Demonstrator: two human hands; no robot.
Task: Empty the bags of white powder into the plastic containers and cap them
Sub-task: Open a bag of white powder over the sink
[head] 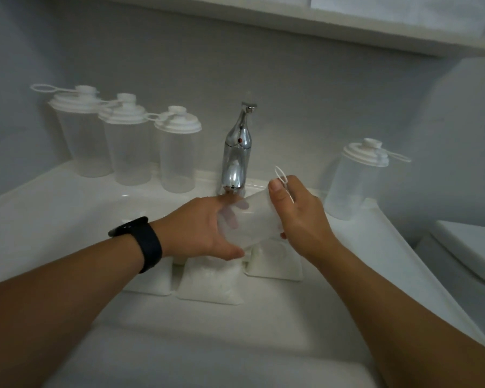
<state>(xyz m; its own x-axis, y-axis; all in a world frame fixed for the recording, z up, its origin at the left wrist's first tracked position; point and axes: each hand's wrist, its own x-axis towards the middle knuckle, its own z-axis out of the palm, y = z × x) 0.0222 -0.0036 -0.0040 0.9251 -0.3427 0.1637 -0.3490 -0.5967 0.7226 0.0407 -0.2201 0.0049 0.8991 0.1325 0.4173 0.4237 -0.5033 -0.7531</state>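
Containers stood along the back edge of the sink surround [67, 197] in the head view, the only view given: three capped plastic containers [129, 141] in a row toward the back left corner, left of the chrome faucet [237, 152], and a fourth capped container [356, 177] near the back right corner. All four looked clear of powder. Three bags of white powder [210, 278] lay side by side in the basin below the hands, touching or nearly so, and partly hidden by the left wrist with its black watch [140, 242].

A fifth container [249, 219] was held tilted on its side just in front of the faucet. The left hand [199, 228] cupped its lower body, fingers curled behind the clear wall and thumb under it. The right hand [297, 211] wrapped around the lid end, thumb across the top, with the lid's white loop [282, 177] poking up past the fingers. Whether the lid was seated or loose could not be told.

The step appeared to be uncapping this container. To do it well, the left hand would best hold the body steady while the right turned or pried the lid, and the container should be brought upright on the surround before any bag was opened over it.
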